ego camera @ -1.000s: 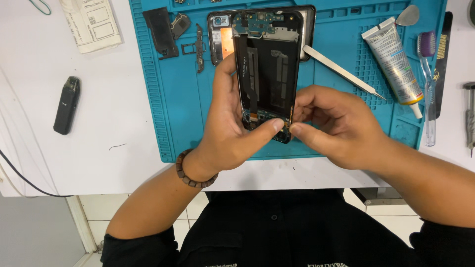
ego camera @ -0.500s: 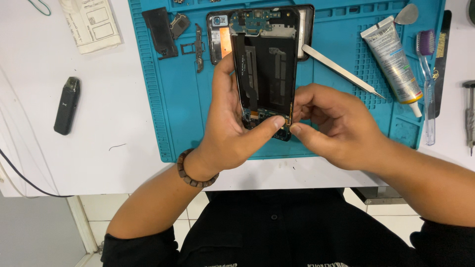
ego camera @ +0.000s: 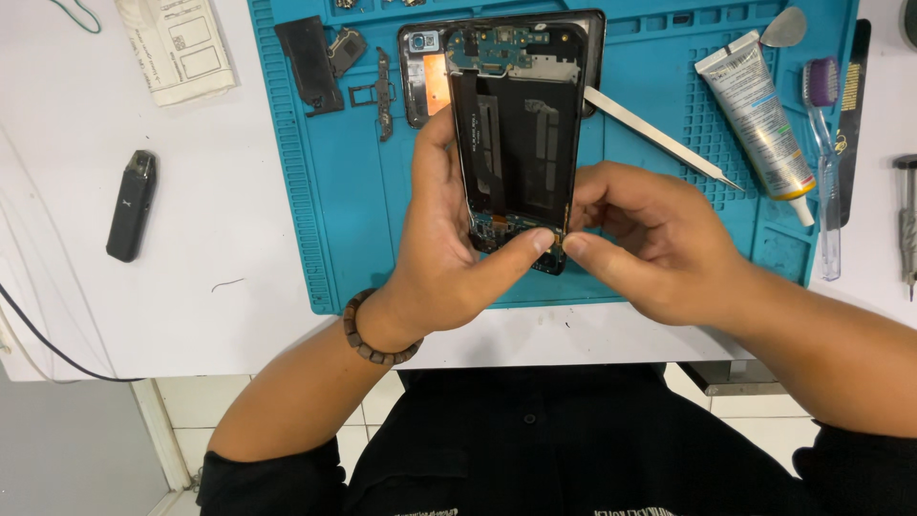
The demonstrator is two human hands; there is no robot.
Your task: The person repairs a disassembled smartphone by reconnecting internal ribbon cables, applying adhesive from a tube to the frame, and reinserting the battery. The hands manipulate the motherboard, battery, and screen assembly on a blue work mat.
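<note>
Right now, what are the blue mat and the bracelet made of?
The blue mat looks like soft matte silicone or rubber: moulded grid cells and ridges, no shine. The bracelet on the left wrist looks like dark brown wooden beads, round and dull, though they could be plastic.

A white worktop (ego camera: 220,229) fills the view under bright, even light; below its front edge lies a pale tiled floor (ego camera: 191,420) with dark grout.
</note>
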